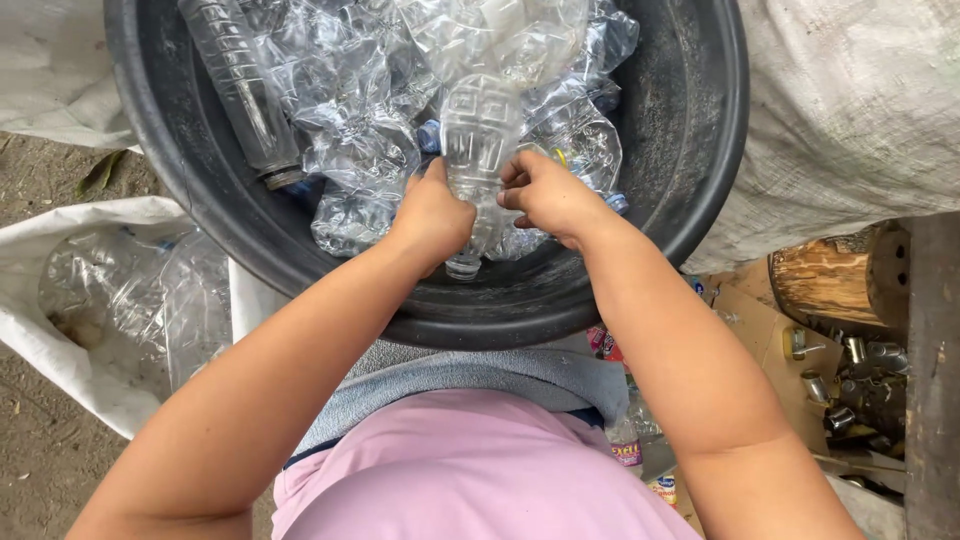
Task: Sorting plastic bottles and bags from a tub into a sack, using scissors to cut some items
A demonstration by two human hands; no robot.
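Observation:
A clear plastic bottle (479, 140) points neck-down over a large black tub (700, 150). My left hand (432, 215) grips its lower body from the left. My right hand (545, 197) pinches it from the right, fingers curled on the plastic. The bottle's open neck (463, 266) pokes out below my hands. Several crushed clear bottles (350, 100) fill the tub behind it.
A white sack (60, 350) at the left holds more clear bottles. A woven white bag (850, 110) lies at the right. A wooden log (835, 280), cardboard and metal scraps (850, 385) sit at the lower right. Bare dirt ground (30, 470) shows at the lower left.

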